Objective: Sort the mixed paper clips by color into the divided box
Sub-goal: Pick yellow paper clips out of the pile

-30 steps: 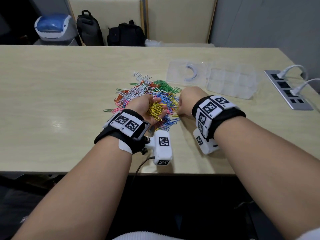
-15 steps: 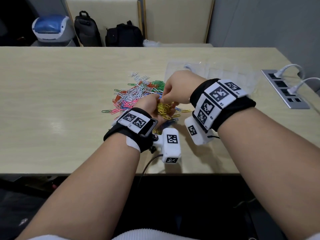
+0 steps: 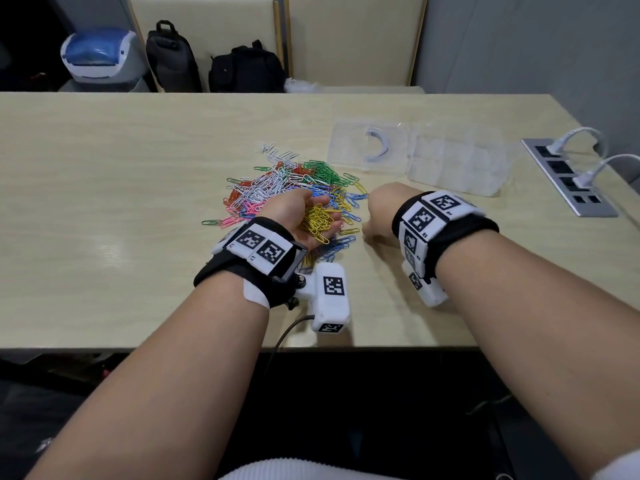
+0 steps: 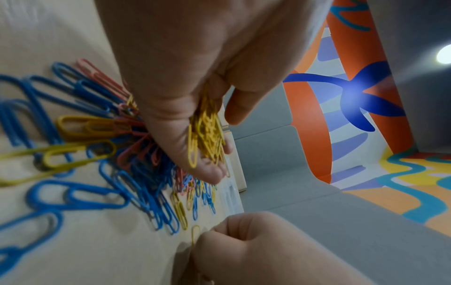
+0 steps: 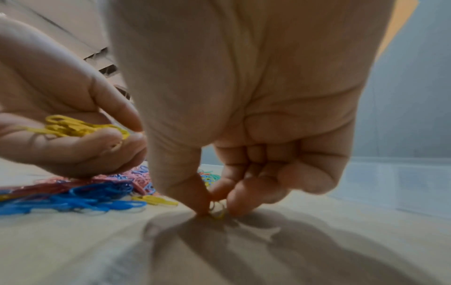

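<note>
A pile of mixed paper clips [image 3: 277, 188] in several colors lies mid-table. My left hand [image 3: 298, 216] rests palm-up on the pile's near edge, its cupped fingers holding a bunch of yellow clips [image 3: 317, 220] [image 4: 207, 131] [image 5: 73, 127]. My right hand [image 3: 377, 216] is down on the table just right of the pile; its thumb and fingertips [image 5: 202, 204] pinch a single yellow clip [image 5: 217, 211] against the tabletop. The clear divided box [image 3: 457, 161] stands open behind the right hand, its lid [image 3: 367, 147] flat to the left.
Loose blue and yellow clips [image 4: 73, 192] lie scattered by the left wrist. A power strip [image 3: 568, 181] with white plugs is set into the table at the right. Bags [image 3: 242, 69] and chairs stand beyond the far edge.
My right hand was raised over the left palm half a second ago; it has dropped to the table right of the pile and pinches a yellow clip. The left hand stays cupped.
</note>
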Available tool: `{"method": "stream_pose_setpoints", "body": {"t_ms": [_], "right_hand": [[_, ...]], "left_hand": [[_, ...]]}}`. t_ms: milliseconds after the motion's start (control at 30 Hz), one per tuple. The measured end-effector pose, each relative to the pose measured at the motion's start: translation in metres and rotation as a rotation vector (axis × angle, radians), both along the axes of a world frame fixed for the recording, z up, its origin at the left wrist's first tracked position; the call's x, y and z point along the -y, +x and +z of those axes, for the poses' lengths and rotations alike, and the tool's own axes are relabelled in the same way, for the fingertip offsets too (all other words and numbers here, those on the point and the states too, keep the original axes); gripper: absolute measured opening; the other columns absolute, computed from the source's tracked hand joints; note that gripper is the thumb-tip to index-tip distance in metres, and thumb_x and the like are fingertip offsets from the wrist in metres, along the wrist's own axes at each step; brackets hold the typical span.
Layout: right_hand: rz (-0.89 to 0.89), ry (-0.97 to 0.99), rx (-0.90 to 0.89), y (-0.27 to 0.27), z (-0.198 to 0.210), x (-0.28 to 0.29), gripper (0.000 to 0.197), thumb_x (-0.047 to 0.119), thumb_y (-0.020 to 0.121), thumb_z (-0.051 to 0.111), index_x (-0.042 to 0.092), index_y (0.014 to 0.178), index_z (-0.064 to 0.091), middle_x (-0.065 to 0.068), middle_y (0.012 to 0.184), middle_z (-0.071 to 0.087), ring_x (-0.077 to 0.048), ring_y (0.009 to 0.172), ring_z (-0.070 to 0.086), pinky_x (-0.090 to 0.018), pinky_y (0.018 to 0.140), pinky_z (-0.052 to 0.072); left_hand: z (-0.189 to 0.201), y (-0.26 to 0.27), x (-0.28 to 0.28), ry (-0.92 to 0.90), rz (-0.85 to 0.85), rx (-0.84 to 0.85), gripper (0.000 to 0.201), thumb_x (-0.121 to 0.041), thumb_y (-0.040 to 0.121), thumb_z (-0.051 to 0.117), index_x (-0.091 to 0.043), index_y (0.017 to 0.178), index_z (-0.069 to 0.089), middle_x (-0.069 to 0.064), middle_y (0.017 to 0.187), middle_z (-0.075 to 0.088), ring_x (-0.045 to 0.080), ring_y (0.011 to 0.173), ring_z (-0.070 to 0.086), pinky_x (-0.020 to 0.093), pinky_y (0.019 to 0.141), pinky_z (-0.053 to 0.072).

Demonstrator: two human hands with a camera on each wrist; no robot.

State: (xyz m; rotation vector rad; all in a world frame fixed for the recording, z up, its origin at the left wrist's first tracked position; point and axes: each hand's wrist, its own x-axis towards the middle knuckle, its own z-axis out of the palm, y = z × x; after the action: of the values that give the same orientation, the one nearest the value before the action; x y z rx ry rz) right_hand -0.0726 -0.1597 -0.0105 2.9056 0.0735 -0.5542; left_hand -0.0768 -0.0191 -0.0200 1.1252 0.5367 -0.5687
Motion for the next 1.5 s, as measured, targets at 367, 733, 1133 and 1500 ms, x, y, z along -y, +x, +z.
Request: {"method": "stream_pose_setpoints", "body": {"t_ms": [367,733,1133,1500], "right_hand": [[0.17,0.464,0.169,0.001,0.039,-0.025,0.016,0.033,0.09,0.061,0.018,0.087,0.068,0.002,0.084,0.064,-0.016,0.082,0.057,-0.025,0.065,0.039],[0.082,0.103,0.058,0.008,-0.005,-0.012,0.01,0.024,0.083,0.062,0.014,0.086,0.065,-0.005,0.08,0.061,-0.027,0.077,0.057,-0.029,0.074,0.05],[0.104,0.235,0.158,0.014,0.023,-0.012,0.022,0.03,0.088,0.055,0.01,0.083,0.063,-0.007,0.074,0.056,-0.026,0.072,0.053,-0.028,0.065,0.042],[0.047,0.072,0.062,0.003,-0.004,-0.01,0.04,0.034,0.088,0.06,0.013,0.061,0.04,-0.003,0.062,0.042,-0.028,0.073,0.049,-0.03,0.065,0.04]], "left_hand": [[-0.006,0.002,0.005,-0.057,-0.003,0.016,0.024,-0.016,0.101,0.034,-0.001,0.1,0.052,0.017,0.062,0.061,0.024,0.057,0.057,0.032,0.057,0.051],[-0.007,0.005,-0.005,-0.022,0.034,0.01,0.037,-0.022,0.104,0.03,-0.006,0.082,0.055,0.013,0.054,0.062,0.022,0.063,0.058,0.025,0.05,0.053],[-0.004,0.004,0.005,0.051,0.001,0.033,0.036,-0.024,0.104,0.029,-0.006,0.082,0.052,0.016,0.075,0.055,0.022,0.065,0.055,0.027,0.054,0.049],[-0.005,0.005,0.001,0.042,0.017,0.026,0.039,-0.026,0.104,0.031,-0.006,0.08,0.054,0.015,0.075,0.056,0.023,0.066,0.057,0.029,0.058,0.05]]}}
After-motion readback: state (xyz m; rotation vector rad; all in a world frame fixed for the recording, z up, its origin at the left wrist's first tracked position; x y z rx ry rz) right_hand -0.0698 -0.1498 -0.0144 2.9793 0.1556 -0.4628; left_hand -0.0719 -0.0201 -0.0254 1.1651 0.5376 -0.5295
